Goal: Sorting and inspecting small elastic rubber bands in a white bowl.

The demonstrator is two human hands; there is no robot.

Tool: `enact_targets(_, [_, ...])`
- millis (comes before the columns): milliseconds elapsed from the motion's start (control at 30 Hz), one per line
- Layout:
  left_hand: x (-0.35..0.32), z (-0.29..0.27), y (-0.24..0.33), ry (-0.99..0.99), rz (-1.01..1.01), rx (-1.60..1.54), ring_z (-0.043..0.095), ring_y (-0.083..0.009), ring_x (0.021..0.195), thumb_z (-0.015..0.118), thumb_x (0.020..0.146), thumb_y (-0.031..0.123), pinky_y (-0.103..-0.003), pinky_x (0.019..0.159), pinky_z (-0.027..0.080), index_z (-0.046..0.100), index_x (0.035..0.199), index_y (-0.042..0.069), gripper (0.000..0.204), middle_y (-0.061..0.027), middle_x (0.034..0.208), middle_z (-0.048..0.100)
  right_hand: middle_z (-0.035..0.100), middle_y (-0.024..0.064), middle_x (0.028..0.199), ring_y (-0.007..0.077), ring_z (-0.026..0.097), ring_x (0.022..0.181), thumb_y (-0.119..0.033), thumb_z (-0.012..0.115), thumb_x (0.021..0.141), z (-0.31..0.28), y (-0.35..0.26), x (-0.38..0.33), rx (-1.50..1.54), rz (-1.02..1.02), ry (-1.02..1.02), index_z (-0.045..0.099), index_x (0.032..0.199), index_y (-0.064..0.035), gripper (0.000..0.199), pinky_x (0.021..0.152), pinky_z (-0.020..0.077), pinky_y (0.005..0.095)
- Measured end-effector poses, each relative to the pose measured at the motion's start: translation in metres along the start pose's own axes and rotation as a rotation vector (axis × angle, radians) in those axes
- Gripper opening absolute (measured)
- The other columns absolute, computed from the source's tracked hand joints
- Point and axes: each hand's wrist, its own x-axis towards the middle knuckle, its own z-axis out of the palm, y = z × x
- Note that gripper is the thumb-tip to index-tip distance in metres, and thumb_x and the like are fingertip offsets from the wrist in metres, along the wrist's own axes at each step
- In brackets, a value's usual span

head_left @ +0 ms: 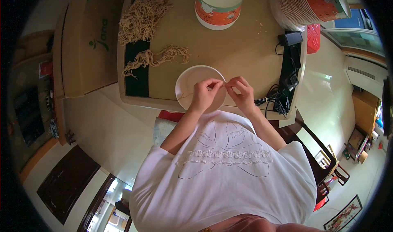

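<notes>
**Pulling one strand over the bowl**

The left hand [203,93] and the right hand [241,91] each pinched an end of one thin strand [224,83], stretched between them above the white bowl [192,79] at the near edge of the surface [245,48]. It seemed best to pull gently, so the strand did not break. I counted two noodle heaps [141,17], one bowl, one tub [217,5] and one stack of cups [309,5].

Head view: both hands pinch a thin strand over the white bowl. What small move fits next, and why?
Probably lower the strand into the bowl and let go. The left hand and right hand pinch it between their fingertips right above the bowl, and one end already trails inside. The bowl looks otherwise nearly empty, while piles of similar strands lie further back on the table.
</notes>
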Motion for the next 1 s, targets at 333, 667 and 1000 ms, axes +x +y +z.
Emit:
enact_targets(333, [0.001, -0.003, 0.014, -0.049, 0.115, 0.105, 0.065, -0.0135, 0.071, 0.065, 0.082, -0.001, -0.025, 0.060, 0.050, 0.069, 0.092, 0.002, 0.011, -0.0074, 0.084, 0.069, 0.062, 0.0101, 0.089, 0.0277, 0.059, 0.083, 0.003, 0.069, 0.074, -0.002, 0.000, 0.000, 0.008, 0.019, -0.018, 0.066, 0.088, -0.0048, 0.016, 0.071, 0.0492, 0.0354])
enact_targets(667, [-0.001, -0.002, 0.018, -0.009, 0.146, 0.172, 0.064, -0.0154, 0.071, 0.066, 0.079, 0.001, -0.026, 0.058, 0.051, 0.066, 0.088, 0.001, 0.009, -0.0083, 0.083, 0.066, 0.060, 0.0116, 0.087, 0.0233, 0.061, 0.078, 0.007, 0.065, 0.077, -0.007, -0.009, 0.005, 0.046, 0.097, -0.001, 0.061, 0.089, -0.0012, 0.015, 0.069, 0.0500, 0.0306])
enact_targets(1000, [-0.002, 0.000, 0.017, 0.015, 0.152, 0.168, 0.065, -0.0167, 0.071, 0.066, 0.079, 0.002, -0.027, 0.058, 0.052, 0.067, 0.088, 0.002, 0.009, -0.0085, 0.084, 0.067, 0.060, 0.0104, 0.088, 0.0229, 0.061, 0.078, 0.004, 0.068, 0.076, -0.004, -0.009, 0.006, -0.005, 0.045, -0.034, 0.063, 0.090, -0.0027, 0.016, 0.069, 0.0510, 0.0305])
